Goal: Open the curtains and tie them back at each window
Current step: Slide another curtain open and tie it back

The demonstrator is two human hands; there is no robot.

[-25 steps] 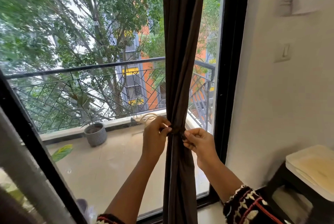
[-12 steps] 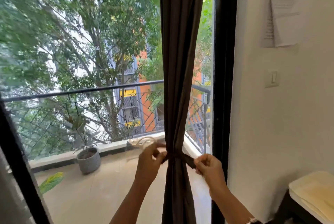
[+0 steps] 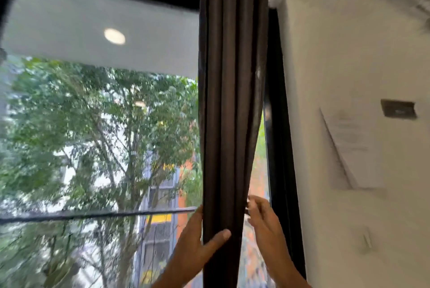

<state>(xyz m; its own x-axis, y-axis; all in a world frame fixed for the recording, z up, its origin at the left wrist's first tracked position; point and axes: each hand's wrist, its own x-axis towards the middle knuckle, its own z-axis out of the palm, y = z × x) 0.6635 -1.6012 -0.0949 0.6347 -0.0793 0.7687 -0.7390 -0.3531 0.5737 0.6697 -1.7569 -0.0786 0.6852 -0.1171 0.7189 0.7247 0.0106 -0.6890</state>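
Observation:
A dark brown curtain (image 3: 230, 101) hangs gathered in a narrow bunch in front of the window (image 3: 100, 136), near its right frame. My left hand (image 3: 197, 243) wraps around the bunch from the left, thumb across its front. At the curtain's right edge, my right hand (image 3: 265, 220) touches the fabric with its fingertips; whether it grips the fabric is unclear. The tie-back band is below the picture and out of sight. The view is blurred by head motion.
A black window frame post (image 3: 279, 148) stands right of the curtain, then a white wall (image 3: 349, 66) with a pinned paper (image 3: 351, 148) and a switch plate (image 3: 398, 108). Trees, a balcony rail (image 3: 93, 215) and buildings lie outside.
The view has swung upward, so the tied band has left the picture. Both hands have let go of the band's ends and moved up the curtain bunch.

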